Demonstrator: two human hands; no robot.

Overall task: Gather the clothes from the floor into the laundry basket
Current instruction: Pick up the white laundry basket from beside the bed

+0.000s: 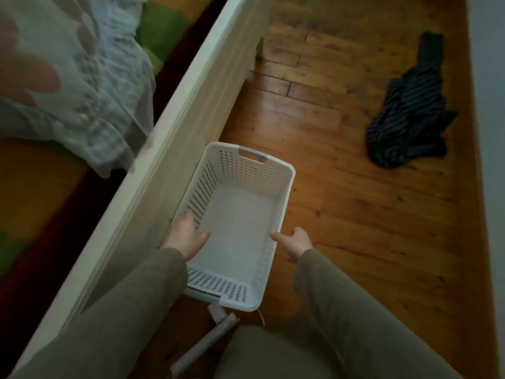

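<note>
A white perforated laundry basket (284, 170) with nothing in it sits on the wooden floor beside the bed frame. My left hand (185, 235) grips its left rim, thumb inside the basket. On the opposite rim, my right hand (293, 242) holds on with its thumb pointing inward. A dark striped garment (410, 110) lies crumpled on the floor at the upper right, well away from the basket and both hands.
A white wooden bed frame (175, 127) runs diagonally along the left, with a pale patterned blanket (82, 77) on the bed. A light wall (489, 132) borders the floor on the right. A grey-white object (210, 340) lies below the basket.
</note>
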